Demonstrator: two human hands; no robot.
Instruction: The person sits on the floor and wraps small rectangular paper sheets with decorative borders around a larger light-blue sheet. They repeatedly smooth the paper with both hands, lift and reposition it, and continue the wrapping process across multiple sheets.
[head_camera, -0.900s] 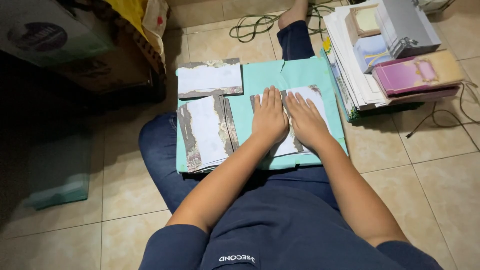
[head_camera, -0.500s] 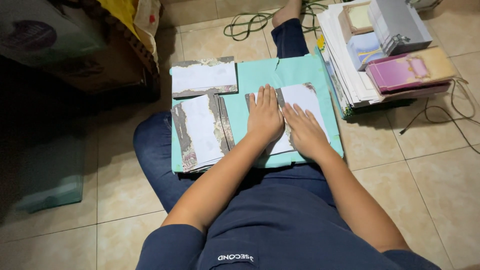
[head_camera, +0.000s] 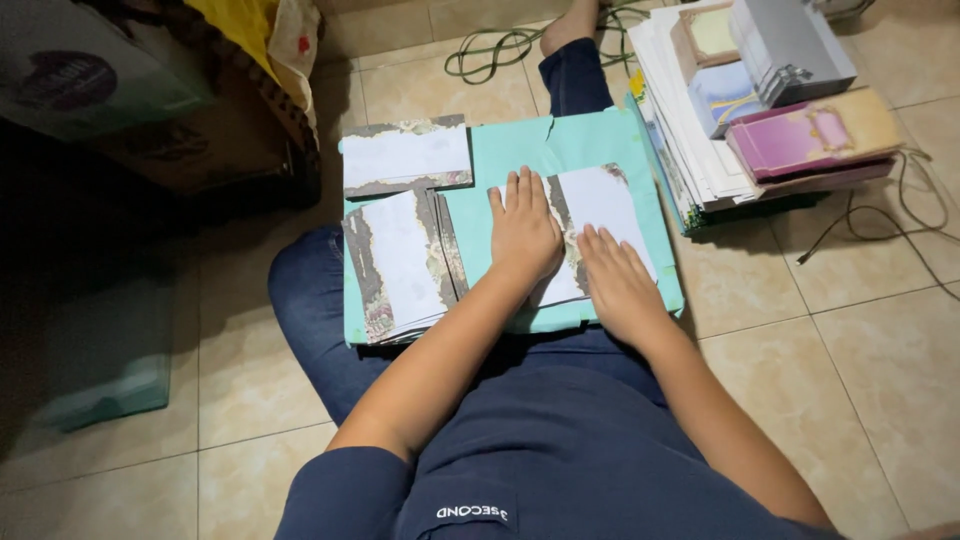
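The person sits on the tiled floor (head_camera: 880, 350) with a teal board (head_camera: 520, 150) lying across the lap. Both hands press flat on a white card with a mottled edge (head_camera: 600, 205) at the board's 3 o'clock side. The left hand (head_camera: 525, 230) lies palm down on the card's left half, fingers spread and straight, grip apart and clasping nothing. The right hand (head_camera: 620, 280) lies flat just beside it at 4 o'clock, its grip likewise apart. A stack of similar cards (head_camera: 395, 265) rests at the board's 9 o'clock, and another stack (head_camera: 405, 155) at 11 o'clock. At 2 o'clock, off the board, a pile of papers and boxes (head_camera: 760, 110) stands on the floor.
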